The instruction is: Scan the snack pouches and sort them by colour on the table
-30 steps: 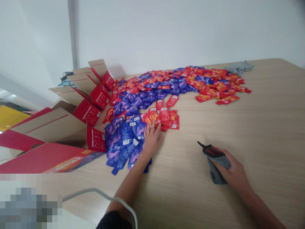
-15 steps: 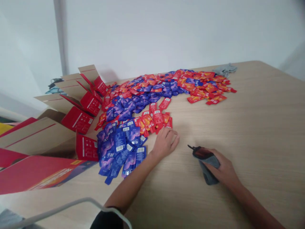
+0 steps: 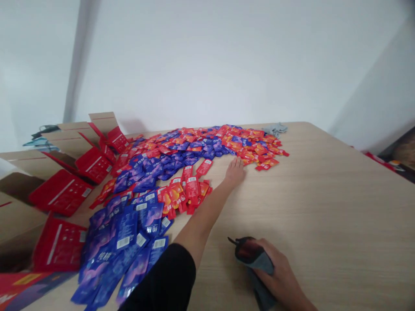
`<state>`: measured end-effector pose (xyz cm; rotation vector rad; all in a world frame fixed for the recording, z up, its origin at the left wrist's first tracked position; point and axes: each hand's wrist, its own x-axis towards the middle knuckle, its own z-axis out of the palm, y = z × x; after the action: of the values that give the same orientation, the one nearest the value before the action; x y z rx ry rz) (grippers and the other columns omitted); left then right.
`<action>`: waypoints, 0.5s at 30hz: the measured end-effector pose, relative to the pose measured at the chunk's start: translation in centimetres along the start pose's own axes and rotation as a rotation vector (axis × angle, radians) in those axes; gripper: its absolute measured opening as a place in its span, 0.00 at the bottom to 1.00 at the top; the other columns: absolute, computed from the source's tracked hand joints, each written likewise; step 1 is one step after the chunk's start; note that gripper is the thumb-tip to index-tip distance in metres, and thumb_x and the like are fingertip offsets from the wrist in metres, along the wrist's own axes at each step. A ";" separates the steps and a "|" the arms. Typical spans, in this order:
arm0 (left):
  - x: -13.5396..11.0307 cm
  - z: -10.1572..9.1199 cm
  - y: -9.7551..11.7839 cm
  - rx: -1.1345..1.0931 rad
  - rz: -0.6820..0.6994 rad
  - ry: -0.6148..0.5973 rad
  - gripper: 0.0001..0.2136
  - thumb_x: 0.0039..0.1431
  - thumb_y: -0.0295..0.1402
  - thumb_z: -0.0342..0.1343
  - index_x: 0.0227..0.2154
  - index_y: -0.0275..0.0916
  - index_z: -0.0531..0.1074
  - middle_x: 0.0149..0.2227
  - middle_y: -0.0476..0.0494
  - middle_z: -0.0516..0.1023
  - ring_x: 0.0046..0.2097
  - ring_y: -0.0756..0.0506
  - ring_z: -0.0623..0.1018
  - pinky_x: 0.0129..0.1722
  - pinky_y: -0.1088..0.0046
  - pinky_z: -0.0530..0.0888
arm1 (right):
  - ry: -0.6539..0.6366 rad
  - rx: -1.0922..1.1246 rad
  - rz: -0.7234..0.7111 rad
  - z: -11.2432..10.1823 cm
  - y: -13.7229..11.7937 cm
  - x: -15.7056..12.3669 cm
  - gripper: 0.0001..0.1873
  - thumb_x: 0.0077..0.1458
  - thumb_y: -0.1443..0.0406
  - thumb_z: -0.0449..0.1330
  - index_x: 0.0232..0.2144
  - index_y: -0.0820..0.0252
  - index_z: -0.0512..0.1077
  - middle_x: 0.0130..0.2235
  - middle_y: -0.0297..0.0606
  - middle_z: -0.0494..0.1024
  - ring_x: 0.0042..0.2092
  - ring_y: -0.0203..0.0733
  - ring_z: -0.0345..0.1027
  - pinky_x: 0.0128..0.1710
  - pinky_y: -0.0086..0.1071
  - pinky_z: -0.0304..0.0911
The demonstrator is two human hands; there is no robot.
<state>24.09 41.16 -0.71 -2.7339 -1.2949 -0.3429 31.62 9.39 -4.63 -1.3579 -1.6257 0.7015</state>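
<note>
You had the pale wood-grain tabletop point(image 3: 317, 207) running away to a far edge along the smooth white wall point(image 3: 207, 65), its far corner rounded right of centre and its right edge slanting down to the right border of the frame. The widest room for moving lay across the centre right, between that slanting edge and your left forearm point(image 3: 207, 216); on the left, a row of open red cardboard boxes point(image 3: 61, 190) with raised tan flaps bounded the space. Your bare left hand point(image 3: 235, 172) was palm down near the centre, fingers stretched forward and close together, at the front edge of a long heap of glossy red, orange and blue-violet packets point(image 3: 181, 149); whether it had closed on one could not be told. Your bare right hand point(image 3: 280, 270), at the lower right of centre, was gripping a soft grey fabric pouch point(image 3: 263, 262) with a dark rim and short black cord, its mouth tilted toward the upper left. Flat blue-violet sachets point(image 3: 126, 233) with white barcode labels overlapped in the lower left, beside the boxes, and a smaller cluster of red and orange sachets point(image 3: 181, 196) adjoined them nearer the centre. A crumpled grey cloth point(image 3: 275, 128) lay at the heap's far right end.
</note>
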 end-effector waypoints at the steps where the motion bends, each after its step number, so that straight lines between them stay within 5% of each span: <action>1: 0.3 0.7 0.0 0.000 -0.020 0.000 0.25 0.74 0.37 0.48 0.68 0.29 0.62 0.72 0.27 0.60 0.73 0.35 0.60 0.69 0.54 0.61 | 0.006 0.031 -0.009 0.2 0.3 0.1 0.28 0.42 0.56 0.69 0.49 0.25 0.76 0.44 0.32 0.86 0.44 0.63 0.82 0.41 0.55 0.79; 4: 0.3 2.0 0.0 0.000 -0.052 0.002 0.24 0.75 0.37 0.44 0.68 0.30 0.62 0.71 0.28 0.61 0.72 0.37 0.61 0.69 0.55 0.62 | 0.009 0.075 -0.009 0.5 0.8 0.2 0.33 0.37 0.57 0.69 0.49 0.19 0.74 0.43 0.29 0.86 0.42 0.65 0.82 0.38 0.57 0.78; 9: -2.3 0.6 1.2 0.001 -0.050 -0.025 0.20 0.75 0.40 0.46 0.61 0.33 0.69 0.62 0.29 0.71 0.64 0.35 0.69 0.62 0.55 0.68 | 0.006 0.047 0.041 -0.2 -0.4 0.1 0.21 0.50 0.55 0.66 0.48 0.38 0.79 0.46 0.36 0.86 0.46 0.58 0.82 0.46 0.49 0.79; 15: -11.8 -3.7 4.9 -0.032 0.005 -0.132 0.18 0.72 0.45 0.52 0.53 0.36 0.73 0.55 0.32 0.73 0.57 0.35 0.71 0.57 0.57 0.71 | 0.077 0.007 0.108 -1.9 -0.1 0.0 0.19 0.55 0.54 0.66 0.47 0.52 0.79 0.46 0.41 0.86 0.47 0.52 0.81 0.48 0.41 0.76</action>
<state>20.02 28.52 0.02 -2.8287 -1.3235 -0.1862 33.27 9.12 -3.72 -1.4591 -1.4965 0.7087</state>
